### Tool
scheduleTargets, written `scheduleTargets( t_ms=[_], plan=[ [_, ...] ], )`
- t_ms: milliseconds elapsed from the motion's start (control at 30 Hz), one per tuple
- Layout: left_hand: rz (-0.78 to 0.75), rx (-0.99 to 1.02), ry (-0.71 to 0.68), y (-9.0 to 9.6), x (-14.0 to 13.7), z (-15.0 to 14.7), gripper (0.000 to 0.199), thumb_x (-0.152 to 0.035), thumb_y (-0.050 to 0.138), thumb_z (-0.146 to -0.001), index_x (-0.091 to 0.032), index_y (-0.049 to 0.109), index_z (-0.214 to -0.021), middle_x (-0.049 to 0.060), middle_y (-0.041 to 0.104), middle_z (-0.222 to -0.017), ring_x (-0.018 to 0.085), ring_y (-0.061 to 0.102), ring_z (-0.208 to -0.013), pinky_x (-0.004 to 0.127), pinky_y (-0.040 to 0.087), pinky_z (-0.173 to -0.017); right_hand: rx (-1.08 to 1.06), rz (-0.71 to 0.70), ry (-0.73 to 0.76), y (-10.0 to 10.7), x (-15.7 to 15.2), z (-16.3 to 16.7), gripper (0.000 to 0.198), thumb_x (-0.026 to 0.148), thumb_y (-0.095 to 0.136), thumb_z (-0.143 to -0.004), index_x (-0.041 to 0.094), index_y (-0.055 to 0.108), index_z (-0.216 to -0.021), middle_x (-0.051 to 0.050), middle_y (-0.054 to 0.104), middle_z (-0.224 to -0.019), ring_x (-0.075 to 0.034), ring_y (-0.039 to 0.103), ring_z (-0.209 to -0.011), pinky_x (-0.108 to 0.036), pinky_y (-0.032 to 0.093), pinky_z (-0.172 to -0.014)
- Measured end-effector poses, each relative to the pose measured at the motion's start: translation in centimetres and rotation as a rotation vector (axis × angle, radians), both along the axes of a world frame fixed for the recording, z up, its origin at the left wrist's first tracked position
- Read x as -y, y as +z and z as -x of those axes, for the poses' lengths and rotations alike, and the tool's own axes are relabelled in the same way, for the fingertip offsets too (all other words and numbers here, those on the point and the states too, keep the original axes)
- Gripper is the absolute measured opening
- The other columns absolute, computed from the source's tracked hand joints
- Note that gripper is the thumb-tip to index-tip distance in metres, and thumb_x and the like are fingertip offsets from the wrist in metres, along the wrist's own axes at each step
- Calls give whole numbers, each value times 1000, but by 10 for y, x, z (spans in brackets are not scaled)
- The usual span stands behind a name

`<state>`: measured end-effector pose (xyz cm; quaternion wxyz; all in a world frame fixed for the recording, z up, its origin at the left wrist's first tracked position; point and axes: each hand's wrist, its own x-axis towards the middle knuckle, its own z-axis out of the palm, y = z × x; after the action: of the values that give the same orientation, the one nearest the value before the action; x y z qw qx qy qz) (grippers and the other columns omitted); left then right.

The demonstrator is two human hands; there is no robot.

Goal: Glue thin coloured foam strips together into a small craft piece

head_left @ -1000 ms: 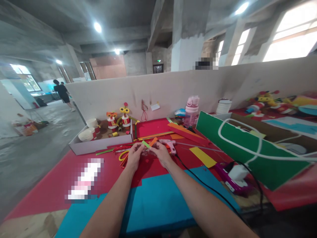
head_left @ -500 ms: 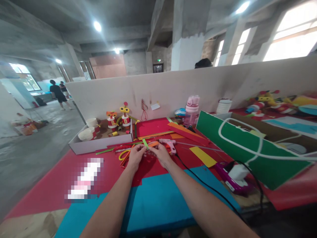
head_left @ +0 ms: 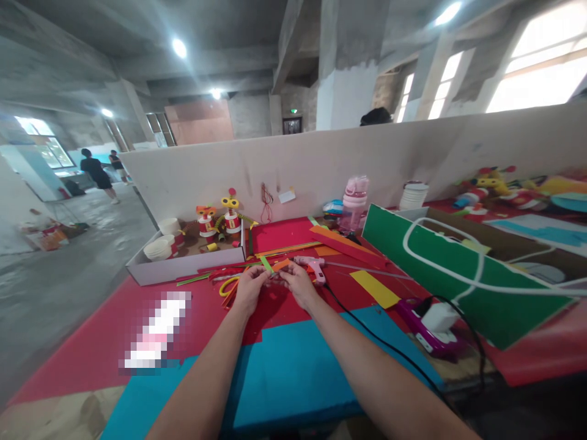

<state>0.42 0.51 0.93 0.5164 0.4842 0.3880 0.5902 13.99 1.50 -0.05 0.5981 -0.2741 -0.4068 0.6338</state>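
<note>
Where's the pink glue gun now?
In the head view, the pink glue gun lies right of centre on the red tabletop, just beyond the right hand.

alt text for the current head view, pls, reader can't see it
A person's left hand and right hand hold a green strip and an orange strip close together above a red table covering. A pink glue gun lies beside the right hand; back left, a box holds two figures.

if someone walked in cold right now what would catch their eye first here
Likely the left hand and right hand, mid-picture, with a green strip and an orange strip at their fingertips. Next, perhaps, the colourful figures standing in the tray at back left, and the large green panel on the right.
</note>
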Motion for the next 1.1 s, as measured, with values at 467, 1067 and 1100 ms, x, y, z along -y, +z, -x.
scheduleTargets(
  t_ms=[467,1067,1100],
  plan=[
    [15,18,-43,-1,0,-1,26,-32,80,-60,-13,66,-72,-1,59,-58,8,50,-51,22,38,-52,-34,69,89,3,6,1,43,41,87,-51,18,65,-80,2,66,-67,-11,63,-60,-27,55,-65],
    [61,53,-50,4,4,-3,27,-29,82,-55,-13,66,-70,0,61,-58,8,51,-49,21,38,-50,14,56,74,1,7,1,45,40,86,-54,17,65,-86,0,70,-72,-15,67,-63,-33,57,-70],
    [69,63,-48,3,4,-3,28,-28,83,-55,-13,66,-71,0,61,-58,9,52,-50,21,39,-50,12,55,73,0,6,1,45,40,86,-54,17,66,-86,-1,70,-73,-16,68,-64,-33,57,-70]
  ],
)
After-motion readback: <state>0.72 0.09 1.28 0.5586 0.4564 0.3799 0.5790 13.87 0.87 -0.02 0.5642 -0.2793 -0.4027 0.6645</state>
